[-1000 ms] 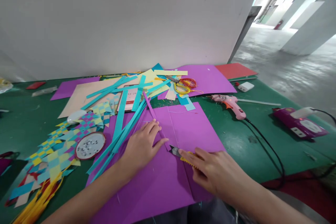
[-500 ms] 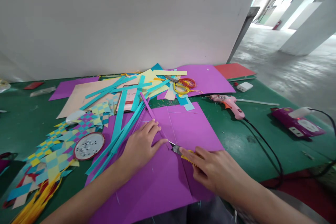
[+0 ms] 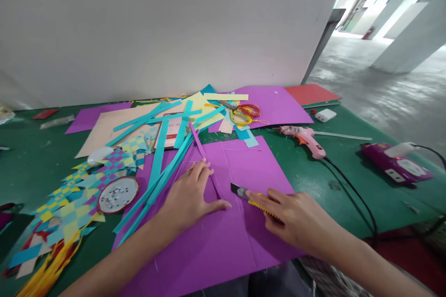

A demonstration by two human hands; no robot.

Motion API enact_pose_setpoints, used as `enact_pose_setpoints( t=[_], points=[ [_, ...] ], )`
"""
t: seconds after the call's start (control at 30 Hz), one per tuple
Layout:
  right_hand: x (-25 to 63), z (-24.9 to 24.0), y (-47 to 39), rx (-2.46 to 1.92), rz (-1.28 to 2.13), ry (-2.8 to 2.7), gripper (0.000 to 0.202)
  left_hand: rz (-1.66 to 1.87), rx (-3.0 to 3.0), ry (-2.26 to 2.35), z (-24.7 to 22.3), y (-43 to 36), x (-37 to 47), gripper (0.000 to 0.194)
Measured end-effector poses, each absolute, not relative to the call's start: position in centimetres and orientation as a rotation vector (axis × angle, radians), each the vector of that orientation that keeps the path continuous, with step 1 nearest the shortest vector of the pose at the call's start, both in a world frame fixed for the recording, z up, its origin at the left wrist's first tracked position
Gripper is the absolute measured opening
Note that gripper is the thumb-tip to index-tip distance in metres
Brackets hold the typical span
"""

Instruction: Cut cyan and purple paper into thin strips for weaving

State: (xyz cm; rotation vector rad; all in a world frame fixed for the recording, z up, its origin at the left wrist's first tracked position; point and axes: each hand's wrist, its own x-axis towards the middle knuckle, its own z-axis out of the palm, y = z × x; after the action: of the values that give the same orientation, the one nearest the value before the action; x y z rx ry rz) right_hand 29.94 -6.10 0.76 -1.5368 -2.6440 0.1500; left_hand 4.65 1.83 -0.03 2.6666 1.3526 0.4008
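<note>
My right hand (image 3: 292, 216) is wrapped round a yellow utility knife (image 3: 256, 199), its dark blade tip just over the purple sheet (image 3: 209, 250). The blade stands a little right of my left thumb, close to a long line running down the sheet. My left hand (image 3: 190, 192) lies spread on the purple paper, thumb stretched out to the right. Beside its fingers runs a narrow purple strip (image 3: 198, 141), its lower part by the thumb and its far end on the teal strips (image 3: 160, 176). Whether the fingers press on the strip is hard to tell.
A pink glue gun (image 3: 303, 138) with a black cord and a purple power strip (image 3: 397, 164) lie right. Scissors (image 3: 240, 111) and a phone (image 3: 173, 130) lie behind among paper strips. Left are a dish (image 3: 118, 195) of small pieces and woven paper (image 3: 69, 213).
My right hand has drawn the knife back to the right, away from my left thumb. The left thumb has stretched slightly outward and down; the left hand otherwise stays in place.
</note>
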Motion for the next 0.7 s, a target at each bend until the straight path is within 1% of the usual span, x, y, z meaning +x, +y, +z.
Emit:
enact_pose_setpoints(
  t=[0.1,0.17,0.43,0.53,0.7],
  points=[
    [29.9,1.0,-6.3,-1.468,0.144,-2.677,0.052,0.38,2.658,1.33,0.2,1.9,4.4,0.072],
    [29.9,1.4,-6.4,-1.422,0.166,-2.707,0.052,0.362,2.663,1.322,0.3,2.0,4.3,0.07],
    [29.5,2.7,-6.4,-1.323,0.213,-2.734,0.052,0.385,2.672,1.321,0.6,1.8,4.5,0.065],
    [29.6,2.6,-6.1,-1.332,0.206,-2.733,0.053,0.376,2.671,1.33,0.5,1.9,4.5,0.062],
    [30.4,2.8,-6.0,-1.362,0.227,-2.711,0.055,0.35,2.648,1.327,0.5,1.9,4.4,0.062]
  ],
)
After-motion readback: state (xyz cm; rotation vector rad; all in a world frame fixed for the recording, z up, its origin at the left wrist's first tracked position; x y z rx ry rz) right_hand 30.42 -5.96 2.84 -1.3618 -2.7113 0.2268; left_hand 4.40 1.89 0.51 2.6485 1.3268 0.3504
